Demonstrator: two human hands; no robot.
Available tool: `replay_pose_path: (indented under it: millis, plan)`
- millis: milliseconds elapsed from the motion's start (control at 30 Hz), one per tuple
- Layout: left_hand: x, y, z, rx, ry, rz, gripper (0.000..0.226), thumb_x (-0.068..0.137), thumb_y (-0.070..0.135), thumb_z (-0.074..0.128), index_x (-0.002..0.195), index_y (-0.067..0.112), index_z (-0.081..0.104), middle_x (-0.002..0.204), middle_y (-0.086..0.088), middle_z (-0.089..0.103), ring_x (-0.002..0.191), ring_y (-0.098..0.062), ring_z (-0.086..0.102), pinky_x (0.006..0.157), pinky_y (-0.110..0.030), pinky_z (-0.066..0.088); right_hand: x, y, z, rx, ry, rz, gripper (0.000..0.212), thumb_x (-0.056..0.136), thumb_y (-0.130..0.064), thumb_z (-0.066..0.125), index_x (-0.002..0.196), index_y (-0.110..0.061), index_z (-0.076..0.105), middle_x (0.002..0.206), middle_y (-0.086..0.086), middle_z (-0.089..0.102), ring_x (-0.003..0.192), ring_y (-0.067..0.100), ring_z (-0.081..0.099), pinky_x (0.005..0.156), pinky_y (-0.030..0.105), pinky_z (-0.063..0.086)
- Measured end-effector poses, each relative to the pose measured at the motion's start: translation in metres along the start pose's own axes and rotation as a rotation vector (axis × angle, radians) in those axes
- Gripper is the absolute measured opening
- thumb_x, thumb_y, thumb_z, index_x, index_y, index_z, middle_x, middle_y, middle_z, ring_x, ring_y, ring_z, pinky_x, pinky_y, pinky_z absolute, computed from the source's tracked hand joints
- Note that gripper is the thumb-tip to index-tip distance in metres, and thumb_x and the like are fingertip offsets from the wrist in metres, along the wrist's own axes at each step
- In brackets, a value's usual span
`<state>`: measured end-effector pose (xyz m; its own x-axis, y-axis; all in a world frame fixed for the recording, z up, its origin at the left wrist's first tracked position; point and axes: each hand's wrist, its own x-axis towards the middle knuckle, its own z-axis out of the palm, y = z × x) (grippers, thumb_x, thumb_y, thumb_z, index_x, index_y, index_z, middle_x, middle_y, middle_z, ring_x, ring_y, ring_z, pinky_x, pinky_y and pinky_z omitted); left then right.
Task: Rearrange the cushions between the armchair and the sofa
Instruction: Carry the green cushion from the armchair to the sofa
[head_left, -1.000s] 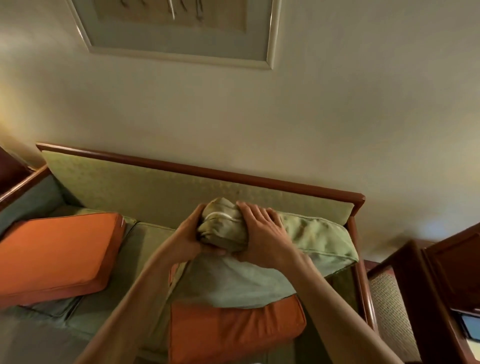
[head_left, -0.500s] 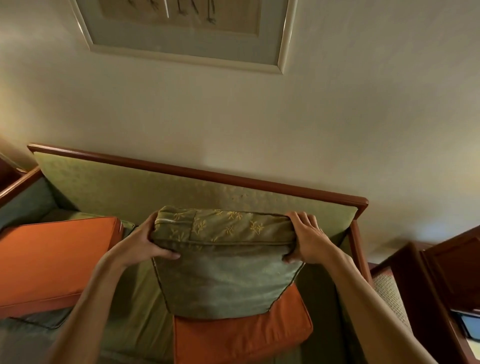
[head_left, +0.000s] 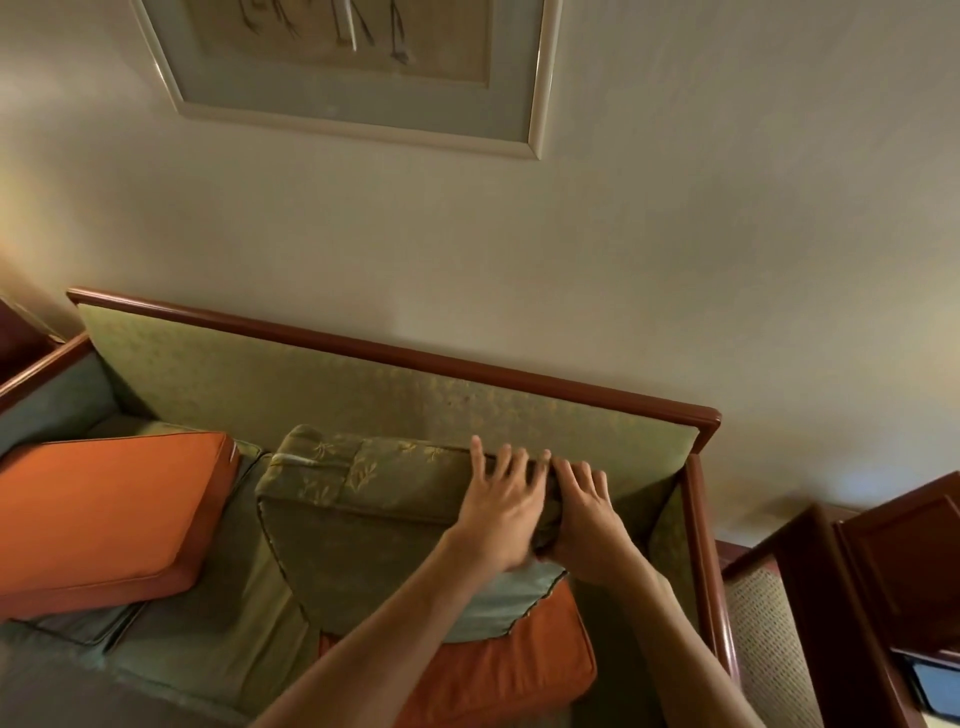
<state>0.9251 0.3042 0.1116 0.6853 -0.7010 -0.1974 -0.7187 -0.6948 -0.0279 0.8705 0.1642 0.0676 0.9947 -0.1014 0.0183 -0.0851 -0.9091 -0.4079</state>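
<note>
A green patterned cushion (head_left: 363, 514) stands tilted against the sofa's green backrest (head_left: 322, 384), its lower edge resting on an orange cushion (head_left: 498, 675) on the seat. My left hand (head_left: 498, 509) lies flat on the green cushion's upper right part, fingers spread. My right hand (head_left: 587, 525) grips that cushion's right top corner just beside it. A second orange cushion (head_left: 104, 514) lies on the left half of the sofa seat.
The sofa's wooden frame (head_left: 701, 545) forms the right arm. To its right stands a wooden chair with a woven panel (head_left: 763, 644). A framed picture (head_left: 358, 67) hangs on the wall above.
My left hand has moved from the green cushion's left end across to its right part, beside my right hand. The cushion now leans further back toward the backrest.
</note>
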Motion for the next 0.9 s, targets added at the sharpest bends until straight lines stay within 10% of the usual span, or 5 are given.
replay_pose_path:
  millis: [333, 600, 700, 900]
  plan:
    - [0.000, 0.006, -0.037, -0.200, 0.222, 0.079, 0.141, 0.064, 0.051, 0.088, 0.157, 0.028, -0.015, 0.148, -0.003, 0.048, 0.131, -0.025, 0.046, 0.112, -0.050, 0.031, -0.005, -0.006, -0.064, 0.160, 0.046, -0.123, 0.078, 0.067, -0.030, 0.082, 0.137, -0.028, 0.047, 0.109, -0.005, 0.048, 0.101, 0.014, 0.038, 0.089, 0.038, 0.045]
    - [-0.062, -0.123, -0.048, -0.794, 0.334, 0.049, 0.106, 0.047, 0.057, 0.088, 0.141, 0.031, 0.047, 0.131, 0.011, 0.059, 0.118, -0.012, 0.058, 0.101, -0.038, 0.049, 0.028, -0.130, -0.087, 0.027, 0.224, -0.310, 0.098, 0.048, -0.054, 0.087, 0.134, -0.030, 0.046, 0.124, -0.008, 0.051, 0.114, 0.014, 0.039, 0.098, 0.036, 0.032]
    - [-0.083, -0.157, -0.016, -0.814, 0.329, -0.017, 0.097, 0.050, 0.057, 0.083, 0.135, 0.018, 0.054, 0.123, 0.015, 0.056, 0.115, -0.012, 0.059, 0.096, -0.026, 0.047, 0.038, -0.152, -0.041, 0.102, 0.081, -0.262, 0.110, 0.058, -0.059, 0.084, 0.149, -0.029, 0.030, 0.140, -0.004, 0.042, 0.126, 0.018, 0.034, 0.110, 0.041, 0.026]
    - [-0.112, -0.253, 0.032, -0.940, 0.194, -0.140, 0.103, 0.054, 0.017, 0.098, 0.129, 0.054, 0.039, 0.126, 0.024, 0.055, 0.117, 0.003, 0.052, 0.099, -0.017, 0.041, 0.051, -0.146, 0.057, 0.070, -0.161, -0.065, 0.128, 0.059, -0.070, 0.079, 0.156, -0.033, 0.003, 0.156, -0.006, 0.026, 0.142, 0.019, 0.024, 0.117, 0.045, 0.018]
